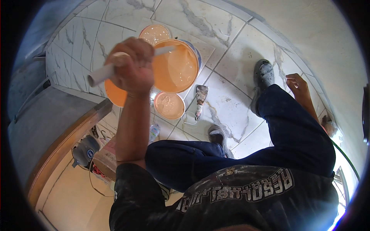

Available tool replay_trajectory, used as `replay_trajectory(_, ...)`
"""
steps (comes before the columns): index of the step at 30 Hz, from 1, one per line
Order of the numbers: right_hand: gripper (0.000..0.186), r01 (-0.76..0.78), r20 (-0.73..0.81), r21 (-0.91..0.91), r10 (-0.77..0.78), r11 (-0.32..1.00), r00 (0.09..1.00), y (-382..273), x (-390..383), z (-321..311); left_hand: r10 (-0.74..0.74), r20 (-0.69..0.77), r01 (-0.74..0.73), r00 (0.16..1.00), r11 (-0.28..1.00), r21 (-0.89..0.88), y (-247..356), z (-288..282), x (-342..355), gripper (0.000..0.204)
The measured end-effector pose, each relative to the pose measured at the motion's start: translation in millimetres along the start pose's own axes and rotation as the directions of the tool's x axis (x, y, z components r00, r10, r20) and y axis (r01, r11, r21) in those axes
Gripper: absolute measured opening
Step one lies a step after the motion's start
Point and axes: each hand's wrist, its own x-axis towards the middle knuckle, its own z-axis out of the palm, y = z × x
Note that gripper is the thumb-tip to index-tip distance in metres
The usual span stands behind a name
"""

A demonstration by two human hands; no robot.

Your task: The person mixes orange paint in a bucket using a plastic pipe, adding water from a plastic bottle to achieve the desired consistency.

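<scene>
My left hand (pixel 133 63) is closed around a white plastic pipe (pixel 101 75), its near end sticking out to the left of my fist. The pipe's far end reaches into the large bucket (pixel 199 57) of orange paint (pixel 177 69); I cannot tell how deep it goes. Beside my right knee, near the wall, my right hand (pixel 298 86) hangs with loosely bent fingers and nothing visible in it. A smaller bucket of paint (pixel 154 34) stands behind the large one, and another (pixel 169 105) in front. An orange lid or bucket (pixel 115 93) is partly hidden by my left wrist.
A paint-stained scraper (pixel 200 100) lies on the marbled tiles (pixel 231 82) right of the buckets. A clear bottle (pixel 154 131) is near my left forearm. A wooden edge (pixel 69 140) runs along the left, with a cap (pixel 85 150) below it. My boots (pixel 264 73) stand on the floor.
</scene>
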Motion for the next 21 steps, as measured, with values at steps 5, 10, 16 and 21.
replay_trajectory(5, 0.023, 0.005, -0.009, -0.063, -0.006, 0.998, 1.0, -2.0, -7.6, -10.0, -0.144, -0.055, 0.15, 0.988, 0.981, 0.12, 25.3, -42.1, -21.7, 0.045)
replay_trajectory(10, 0.026, -0.044, -0.039, 0.007, 0.044, 0.999, 0.998, 3.3, -8.1, -1.7, -0.119, 0.043, 0.12, 0.992, 0.992, -0.028, 26.2, -8.0, -62.0, 0.044)
replay_trajectory(16, 0.024, 0.085, -0.042, -0.051, -0.088, 0.995, 0.995, -24.6, 22.6, 28.5, 0.026, -0.031, -0.024, 0.999, 0.998, 0.058, 2.0, 17.4, -1.8, 0.044)
replay_trajectory(21, 0.024, 0.068, -0.061, -0.038, -0.07, 0.997, 0.996, -23.9, 14.9, 29.3, -0.07, -0.044, 0.076, 0.997, 0.984, 0.159, 22.3, -46.4, -33.6, 0.044)
